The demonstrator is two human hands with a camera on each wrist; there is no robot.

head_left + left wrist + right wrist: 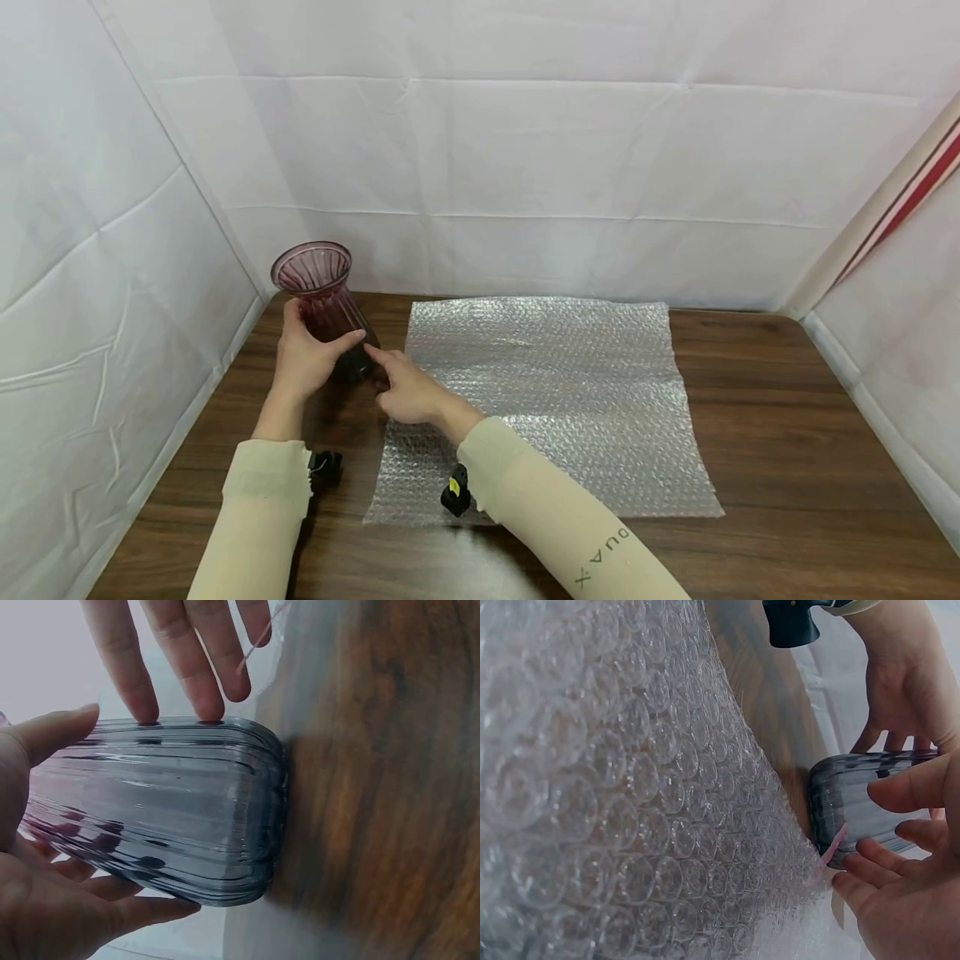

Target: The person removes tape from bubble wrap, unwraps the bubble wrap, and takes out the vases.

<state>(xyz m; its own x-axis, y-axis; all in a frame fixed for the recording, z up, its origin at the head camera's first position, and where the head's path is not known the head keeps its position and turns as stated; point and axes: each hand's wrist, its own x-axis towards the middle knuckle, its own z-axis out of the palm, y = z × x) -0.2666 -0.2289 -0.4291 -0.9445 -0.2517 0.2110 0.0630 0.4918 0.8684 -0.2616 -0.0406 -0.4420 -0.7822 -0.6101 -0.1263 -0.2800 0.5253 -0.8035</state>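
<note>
A ribbed glass vase (330,315), purple at its flared rim and greyer toward the base, stands at the left of the table with its base down at the wood. My left hand (303,357) grips the vase's body from the left, thumb on the near side and fingers around the far side. From the right, my right hand (408,388) reaches to the lower part, and in the left wrist view its straight fingertips (206,705) touch the glass. A thin pink strip (834,851) shows by the right fingers in the right wrist view.
A sheet of bubble wrap (555,375) lies flat across the middle of the wooden table (780,433), its left edge close to the vase base. White cloth walls (525,150) enclose the back and sides. Black wrist cameras (455,492) sit under both sleeves.
</note>
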